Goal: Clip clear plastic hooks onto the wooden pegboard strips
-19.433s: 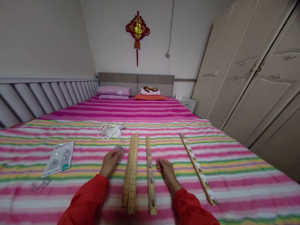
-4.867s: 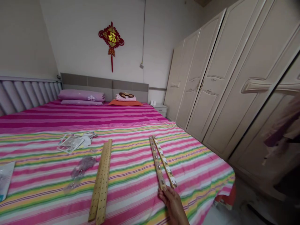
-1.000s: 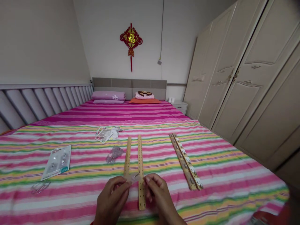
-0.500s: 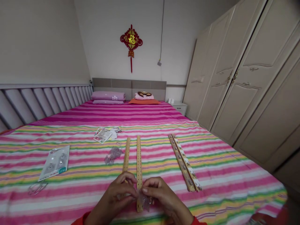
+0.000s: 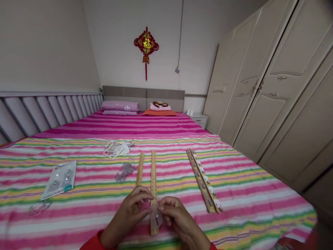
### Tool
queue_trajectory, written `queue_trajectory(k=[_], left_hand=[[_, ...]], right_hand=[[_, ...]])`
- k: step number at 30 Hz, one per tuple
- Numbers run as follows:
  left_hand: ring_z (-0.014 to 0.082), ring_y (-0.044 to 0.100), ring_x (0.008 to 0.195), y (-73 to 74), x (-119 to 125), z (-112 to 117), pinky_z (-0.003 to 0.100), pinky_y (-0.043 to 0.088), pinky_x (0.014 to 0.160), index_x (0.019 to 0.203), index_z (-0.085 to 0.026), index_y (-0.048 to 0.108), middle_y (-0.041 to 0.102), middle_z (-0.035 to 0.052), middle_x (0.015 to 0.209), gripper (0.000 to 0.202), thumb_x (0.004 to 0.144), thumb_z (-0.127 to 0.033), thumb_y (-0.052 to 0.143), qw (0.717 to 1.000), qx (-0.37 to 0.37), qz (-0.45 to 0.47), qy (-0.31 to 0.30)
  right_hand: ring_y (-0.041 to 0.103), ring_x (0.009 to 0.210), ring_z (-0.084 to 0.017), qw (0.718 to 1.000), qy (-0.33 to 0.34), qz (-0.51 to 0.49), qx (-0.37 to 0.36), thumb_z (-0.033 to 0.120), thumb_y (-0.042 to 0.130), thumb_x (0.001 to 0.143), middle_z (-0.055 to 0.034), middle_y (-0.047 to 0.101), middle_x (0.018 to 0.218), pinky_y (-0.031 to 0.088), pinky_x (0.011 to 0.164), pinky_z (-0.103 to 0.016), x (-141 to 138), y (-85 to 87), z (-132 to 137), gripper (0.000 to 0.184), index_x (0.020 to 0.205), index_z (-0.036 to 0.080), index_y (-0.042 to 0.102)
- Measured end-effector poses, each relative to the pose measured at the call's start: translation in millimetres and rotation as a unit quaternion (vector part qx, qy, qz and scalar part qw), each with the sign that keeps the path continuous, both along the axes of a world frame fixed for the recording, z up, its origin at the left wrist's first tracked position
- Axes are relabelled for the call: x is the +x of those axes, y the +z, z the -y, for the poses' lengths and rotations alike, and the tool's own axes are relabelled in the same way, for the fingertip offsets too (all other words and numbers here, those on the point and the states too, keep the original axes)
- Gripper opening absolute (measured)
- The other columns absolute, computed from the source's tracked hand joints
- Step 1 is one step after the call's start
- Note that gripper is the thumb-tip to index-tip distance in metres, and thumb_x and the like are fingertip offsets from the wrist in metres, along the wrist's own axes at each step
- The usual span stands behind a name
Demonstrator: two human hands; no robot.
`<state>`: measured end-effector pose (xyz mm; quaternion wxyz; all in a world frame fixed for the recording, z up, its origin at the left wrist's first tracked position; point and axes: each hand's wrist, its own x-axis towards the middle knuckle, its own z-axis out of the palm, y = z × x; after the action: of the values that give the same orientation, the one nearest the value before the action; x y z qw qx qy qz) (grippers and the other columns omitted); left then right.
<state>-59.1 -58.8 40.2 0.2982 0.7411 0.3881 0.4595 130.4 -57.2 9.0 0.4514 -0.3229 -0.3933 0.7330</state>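
Aligning a clear-plastic-backed metal hook (image 5: 156, 216) on a tan perforated wooden strip (image 5: 153, 175) seems the step. The right hand (image 5: 177, 216) pinches its backing; the left hand (image 5: 128, 210) gapes. Pressing needs steadiness.

- We pinch a clear hook piece (image 5: 156, 216) in our right hand (image 5: 177, 218), over a perforated wooden strip (image 5: 153, 177).
- Our left hand (image 5: 127, 212) sits close beside it, thumb and forefinger parted.
- We see two hook-bearing strips (image 5: 199, 180) on the striped bed cover (image 5: 249, 198).
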Motion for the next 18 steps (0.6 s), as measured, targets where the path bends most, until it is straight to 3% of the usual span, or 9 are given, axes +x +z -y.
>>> queue_trajectory(k=[5, 9, 12, 18], left_hand=[[0.0174, 0.064, 0.073, -20.0, 7, 0, 0.029, 0.053, 0.066, 0.097, -0.018, 0.069, 0.068, 0.0073, 0.084, 0.041, 0.067, -0.046, 0.070, 0.976, -0.173, 0.103, 0.082], [0.0185, 0.065, 0.073, -30.0, 18, 7, 0.029, 0.052, 0.064, 0.089, -0.016, 0.068, 0.070, 0.0055, 0.078, 0.046, 0.062, -0.054, 0.069, 0.941, -0.291, 0.141, 0.098], [0.0186, 0.065, 0.072, -31.5, 24, 9, 0.029, 0.051, 0.065, 0.081, -0.016, 0.067, 0.070, 0.0047, 0.075, 0.045, 0.056, -0.053, 0.073, 0.933, -0.308, 0.152, 0.106], [0.0171, 0.064, 0.069, -40.0, 26, 6, 0.028, 0.050, 0.063, 0.076, -0.016, 0.065, 0.068, 0.0031, 0.072, 0.037, 0.059, -0.048, 0.071, 0.932, -0.297, 0.161, 0.134]], right_hand=[[0.029, 0.034, -0.004, 0.996, -0.082, -0.014, -0.022, 0.031, 0.076, 0.057, 0.0072, 0.044, 0.036, 0.015, 0.038, -0.020, -4, -9.5, -11, 0.023, 0.058, 0.014, 0.061], [0.030, 0.034, -0.004, 0.988, -0.147, -0.025, -0.049, 0.033, 0.076, 0.053, 0.0065, 0.045, 0.037, 0.014, 0.037, -0.020, -7, -21.0, -17, 0.026, 0.056, 0.014, 0.059], [0.031, 0.033, -0.004, 0.986, -0.156, -0.024, -0.062, 0.032, 0.076, 0.053, 0.0063, 0.046, 0.037, 0.016, 0.037, -0.020, -11, -27.8, -15, 0.025, 0.055, 0.015, 0.058], [0.032, 0.033, -0.004, 0.985, -0.154, -0.007, -0.079, 0.031, 0.074, 0.053, 0.0066, 0.045, 0.036, 0.019, 0.037, -0.019, -15, -32.0, -13, 0.024, 0.053, 0.015, 0.057]])
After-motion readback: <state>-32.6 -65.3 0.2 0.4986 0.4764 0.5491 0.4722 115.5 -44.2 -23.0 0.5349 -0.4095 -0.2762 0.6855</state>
